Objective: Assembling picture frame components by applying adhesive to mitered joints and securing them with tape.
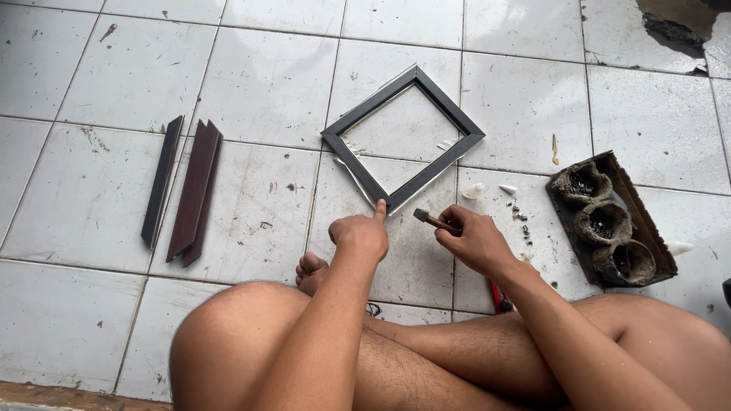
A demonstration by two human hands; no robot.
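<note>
Frame (402, 137) joined on the floor, left hand (364, 232) pressing its six-o'clock corner, right hand (474, 237) gripping a hammer (431, 220); two strips (183, 190) at nine o'clock unused.

Packages, labels, signs, screens: 1 package.
Brown cardboard tray (638, 217), oblong, on floor tiles at right, holding 3 grey cups.

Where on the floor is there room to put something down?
Bare tiles lie between the dark moulding strips and the square frame, and above both. It is crowded by the right hand: hammer, loose nails, tray of cups.
</note>
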